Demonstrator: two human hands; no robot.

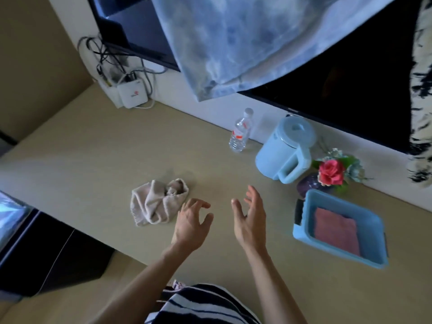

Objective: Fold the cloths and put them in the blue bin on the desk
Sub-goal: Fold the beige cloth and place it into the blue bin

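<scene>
Hands hover empty above the desk (93, 164), apart from each other, fingers spread and loosely bent: left hand (190, 224), then right hand (250, 220) with its palm turned inward.

The desk is pale beige and runs along a white wall. At the far left corner, cables (105, 54) drop to a white box (133, 93). A blue-white cloth (233, 43) hangs over a dark screen (350, 90). Below stand 1 clear bottle (240, 132), a light-blue jug (285, 150) and flowers (332, 171) in a purple vase (306, 185).

A crumpled beige cloth (156, 202) lies just left of the left hand; whether the fingers touch it is unclear. The bin (369, 220) sits at the right, near the right hand but apart from it, with 1 folded pink cloth (334, 232) flat inside.

A striped fabric (201, 305) is cut off at the bottom edge, and a black-and-white one (420, 90) at the right edge. The room is dim and the lower left is too dark to read.
</scene>
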